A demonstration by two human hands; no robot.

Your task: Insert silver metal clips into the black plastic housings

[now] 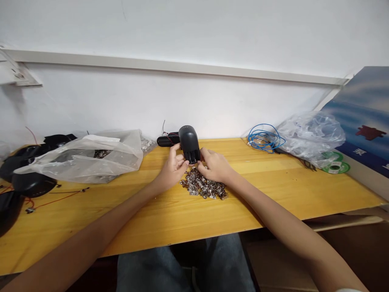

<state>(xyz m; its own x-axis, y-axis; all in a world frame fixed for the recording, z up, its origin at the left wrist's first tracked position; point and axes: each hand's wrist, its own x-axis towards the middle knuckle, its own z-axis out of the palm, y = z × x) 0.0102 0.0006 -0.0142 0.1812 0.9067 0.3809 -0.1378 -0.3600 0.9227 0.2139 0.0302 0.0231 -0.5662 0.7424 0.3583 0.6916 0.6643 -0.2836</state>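
Observation:
A black rounded plastic housing (189, 143) stands upright over the middle of the yellow wooden table (170, 215). My left hand (172, 167) grips its lower left side with curled fingers. From the right, my right hand (215, 165) meets it with fingers pinched against its bottom edge. Just below both hands lies a pile of several small shiny metal parts (204, 187). Whether the right fingers also hold one of those parts is hidden.
Another black housing (167, 140) with red wires lies behind. A clear plastic bag (88, 158) and several black shells (27, 174) sit at the left. A blue wire coil (265, 139), a crumpled clear bag (313, 136), green solder spools (336, 166) and a blue box (364, 117) sit right.

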